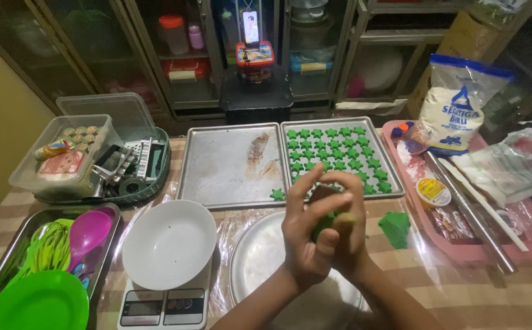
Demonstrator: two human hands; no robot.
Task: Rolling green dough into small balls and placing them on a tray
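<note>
Pressing green dough [326,225], both hands [324,235] hover above the round plate's rim [247,244].

Looks like a home kitchen set up for baking: two metal baking trays [232,162], a white digital kitchen scale [163,307], a plastic flour bag [458,104], and glass-door cupboards [174,49] behind.

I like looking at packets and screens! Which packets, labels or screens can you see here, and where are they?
Flour bag: back right, upright, clear plastic, white powder, blue top and blue logo.
Phone: back middle, upright, lit screen.
Kitchen scale: front left under a white bowl, small grey display.
Small tub: pink tray at right, round, yellow label.
</note>
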